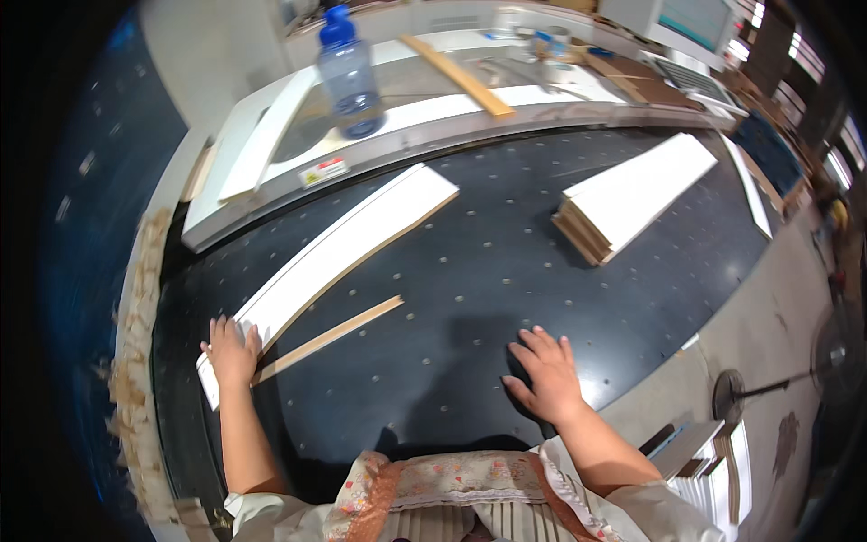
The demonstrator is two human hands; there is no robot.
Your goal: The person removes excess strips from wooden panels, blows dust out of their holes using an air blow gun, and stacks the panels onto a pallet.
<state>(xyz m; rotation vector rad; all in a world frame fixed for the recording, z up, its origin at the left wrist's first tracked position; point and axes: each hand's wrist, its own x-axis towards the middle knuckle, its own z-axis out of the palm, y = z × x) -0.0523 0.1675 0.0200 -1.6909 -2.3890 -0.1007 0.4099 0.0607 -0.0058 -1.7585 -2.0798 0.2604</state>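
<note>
Head view: white board (348, 239), black bench (497, 280).
Left hand (233, 355) lay open on board; right hand (547, 377) was spread, released, over bench.

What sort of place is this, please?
Probably a panel or furniture workshop: a black table with rows of small dots, a stack of white boards with brown edges, and a monitor at the back.

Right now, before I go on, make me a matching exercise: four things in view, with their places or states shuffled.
1. Left hand
2. Right hand
3. Stack of white boards
4. Blue-capped bottle

A. On the far right part of the black table
B. Standing upright beyond the table
C. On the near end of the long white board
D. Spread, holding nothing

Pairs: 1-C; 2-D; 3-A; 4-B
</note>
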